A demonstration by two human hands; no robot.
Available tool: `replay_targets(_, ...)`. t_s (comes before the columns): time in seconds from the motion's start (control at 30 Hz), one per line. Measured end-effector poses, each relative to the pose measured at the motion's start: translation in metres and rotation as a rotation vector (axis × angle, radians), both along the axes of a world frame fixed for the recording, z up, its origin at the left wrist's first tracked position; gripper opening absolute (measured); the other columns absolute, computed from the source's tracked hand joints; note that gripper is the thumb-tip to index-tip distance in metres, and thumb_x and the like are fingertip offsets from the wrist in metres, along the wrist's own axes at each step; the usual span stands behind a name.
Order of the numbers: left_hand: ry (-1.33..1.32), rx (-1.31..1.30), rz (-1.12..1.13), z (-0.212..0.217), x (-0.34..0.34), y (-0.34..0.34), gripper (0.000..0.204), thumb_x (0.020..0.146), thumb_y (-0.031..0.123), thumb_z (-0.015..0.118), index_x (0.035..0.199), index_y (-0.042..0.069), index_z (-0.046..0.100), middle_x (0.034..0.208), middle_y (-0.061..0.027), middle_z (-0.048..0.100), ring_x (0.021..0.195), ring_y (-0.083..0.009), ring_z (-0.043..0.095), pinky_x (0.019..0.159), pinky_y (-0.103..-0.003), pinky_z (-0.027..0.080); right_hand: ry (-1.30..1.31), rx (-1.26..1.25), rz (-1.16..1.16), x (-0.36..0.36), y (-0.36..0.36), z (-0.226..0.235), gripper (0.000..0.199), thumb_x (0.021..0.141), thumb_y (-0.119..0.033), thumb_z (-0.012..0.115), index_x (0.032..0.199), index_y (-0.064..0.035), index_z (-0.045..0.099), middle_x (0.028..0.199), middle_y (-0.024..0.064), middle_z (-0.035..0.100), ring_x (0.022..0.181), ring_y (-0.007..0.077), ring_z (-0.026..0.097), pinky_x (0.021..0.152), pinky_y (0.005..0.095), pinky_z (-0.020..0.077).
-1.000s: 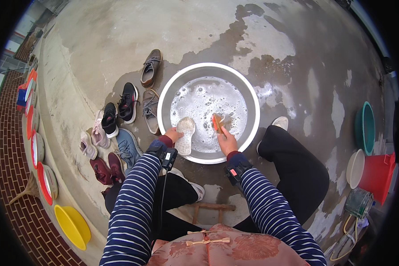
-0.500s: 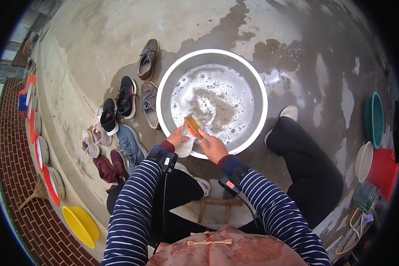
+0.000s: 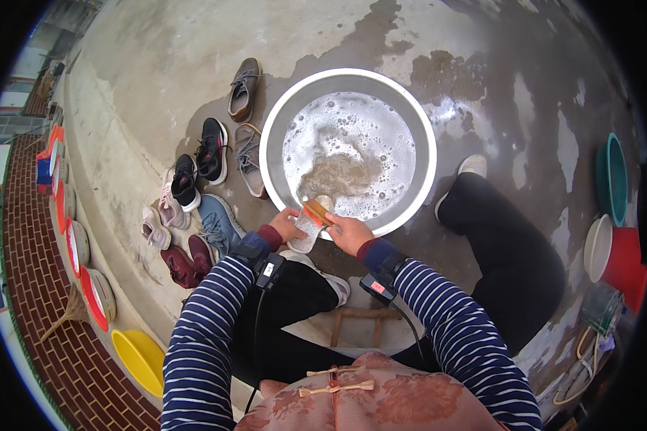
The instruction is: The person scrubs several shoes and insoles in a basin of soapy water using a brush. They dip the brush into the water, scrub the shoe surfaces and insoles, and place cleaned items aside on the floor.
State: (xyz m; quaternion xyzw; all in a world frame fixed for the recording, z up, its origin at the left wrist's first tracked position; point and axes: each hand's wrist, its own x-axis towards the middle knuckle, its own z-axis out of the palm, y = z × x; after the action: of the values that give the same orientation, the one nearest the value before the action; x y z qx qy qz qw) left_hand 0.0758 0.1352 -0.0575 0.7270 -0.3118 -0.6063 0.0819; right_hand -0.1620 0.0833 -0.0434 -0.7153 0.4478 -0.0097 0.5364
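Observation:
My left hand (image 3: 286, 224) grips a pale, light-soled shoe (image 3: 309, 230) at the near rim of a large white basin (image 3: 274, 136) full of soapy, murky water. My right hand (image 3: 346, 231) holds an orange scrub brush (image 3: 316, 212) pressed on top of that shoe. Both hands are close together, just over the basin's near edge. Striped sleeves cover my forearms, and a small dark device is strapped at each wrist.
Several shoes (image 3: 207, 151) lie in a row on wet concrete left of the basin. I sit on a low wooden stool (image 3: 356, 323). Red and teal tubs (image 3: 615, 251) stand at the right; a yellow basin (image 3: 140, 359) and other bowls line the brick edge at left.
My hands have drawn the shoe and brush from the middle of the water back to the basin's near rim. The view has shifted a little, and the basin sits further right.

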Motion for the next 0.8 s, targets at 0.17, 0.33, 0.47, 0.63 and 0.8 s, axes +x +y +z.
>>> replay_targets(0.17, -0.046, 0.091, 0.363, 0.029, 0.002, 0.027, 0.04, 0.071, 0.011, 0.081, 0.099, 0.005, 0.052, 0.087, -0.0066, 0.062, 0.068, -0.0175, 0.064, 0.057, -0.03, 0.054, -0.006, -0.096, -0.009, 0.007, 0.011, 0.003, 0.043, 0.088, -0.031, 0.057, 0.124, -0.0084, 0.06, 0.1, 0.0213, 0.066, 0.095, 0.0366, 0.062, 0.085, 0.0443, 0.0483)
replay_targets(0.33, 0.426, 0.238, 0.586, 0.055, -0.004, 0.034, 0.029, 0.088, 0.0, 0.057, 0.116, 0.002, 0.05, 0.104, -0.015, 0.065, 0.085, -0.0288, 0.07, 0.059, -0.031, 0.056, 0.065, -0.035, 0.049, 0.014, 0.003, 0.008, 0.044, 0.087, -0.031, 0.057, 0.124, -0.0076, 0.06, 0.105, 0.0217, 0.065, 0.099, 0.0371, 0.062, 0.088, 0.043, 0.0477)
replay_targets(0.47, 0.383, 0.084, 0.794, 0.057, -0.007, 0.039, 0.034, 0.087, -0.007, 0.05, 0.12, -0.001, 0.046, 0.103, -0.0188, 0.065, 0.077, -0.0273, 0.07, 0.057, -0.028, 0.055, -0.013, -0.015, 0.021, 0.016, 0.0, 0.019, 0.044, 0.087, -0.029, 0.057, 0.126, -0.0085, 0.059, 0.113, 0.0225, 0.063, 0.107, 0.0353, 0.06, 0.094, 0.0388, 0.0458)
replay_targets(0.63, 0.417, -0.078, 0.939, 0.041, -0.01, 0.041, 0.032, 0.099, 0.012, 0.035, 0.126, -0.002, 0.043, 0.116, -0.0203, 0.057, 0.099, -0.0318, 0.064, 0.07, -0.039, 0.057, -0.269, -0.08, -0.069, 0.037, 0.064, 0.047, 0.044, 0.089, -0.027, 0.058, 0.13, -0.011, 0.056, 0.115, 0.0259, 0.061, 0.109, 0.0381, 0.058, 0.094, 0.0388, 0.0453)
replay_targets(0.8, 0.562, -0.15, 1.005, 0.029, -0.006, 0.027, 0.037, 0.103, 0.022, 0.028, 0.126, -0.002, 0.045, 0.118, -0.0187, 0.055, 0.102, -0.0318, 0.061, 0.084, -0.05, 0.051, -0.212, -0.039, -0.138, 0.041, 0.086, 0.076, 0.046, 0.091, -0.023, 0.057, 0.134, -0.0078, 0.051, 0.123, 0.025, 0.058, 0.117, 0.0354, 0.055, 0.1, 0.0356, 0.0402)
